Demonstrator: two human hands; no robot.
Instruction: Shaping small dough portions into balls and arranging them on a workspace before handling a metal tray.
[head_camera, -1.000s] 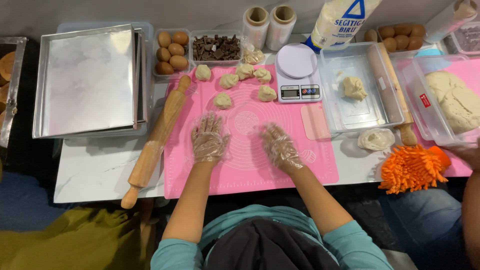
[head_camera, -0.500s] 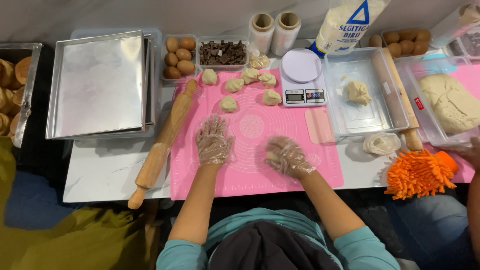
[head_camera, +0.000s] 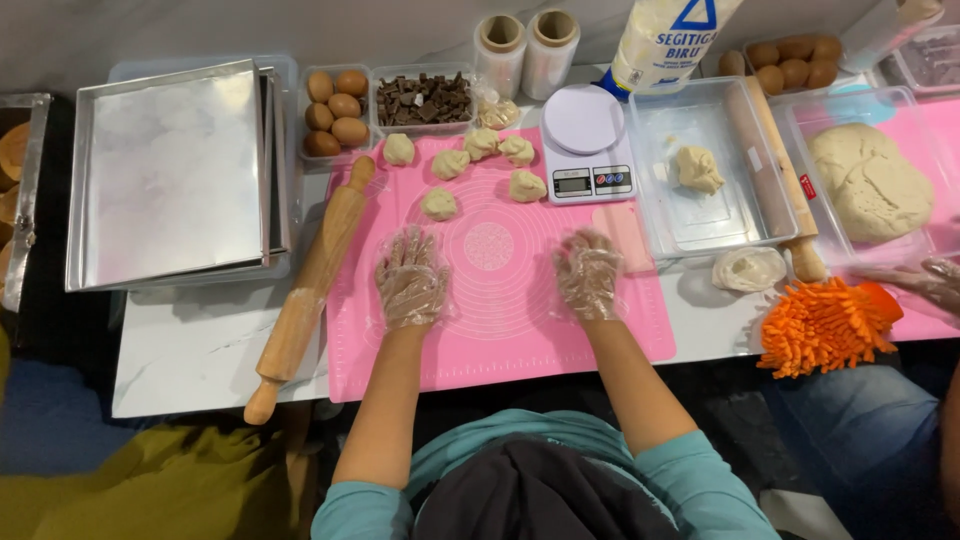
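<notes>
**Both hands flat on the mat — dough pieces lying ahead of the left hand**

The left hand (head_camera: 412, 280) and the right hand (head_camera: 588, 275), both in clear plastic gloves, are resting palm-down on the pink mat (head_camera: 520, 340), fingers spread. Each grip is released and holding nothing. The dough pieces (head_camera: 480, 160) are sitting in a loose cluster at the far edge of the mat, straight ahead of the hands. The nearest piece (head_camera: 438, 203) is lying just beyond the left fingertips, apart from them — the left hand is plainly the closer of the two. A wooden rolling pin (head_camera: 308, 290) is lying to the left of that hand, its long axis running slantwise from near-left to far-right, half on the counter (head_camera: 190, 345). A kitchen scale (head_camera: 585, 145) is standing beyond the right hand.
</notes>
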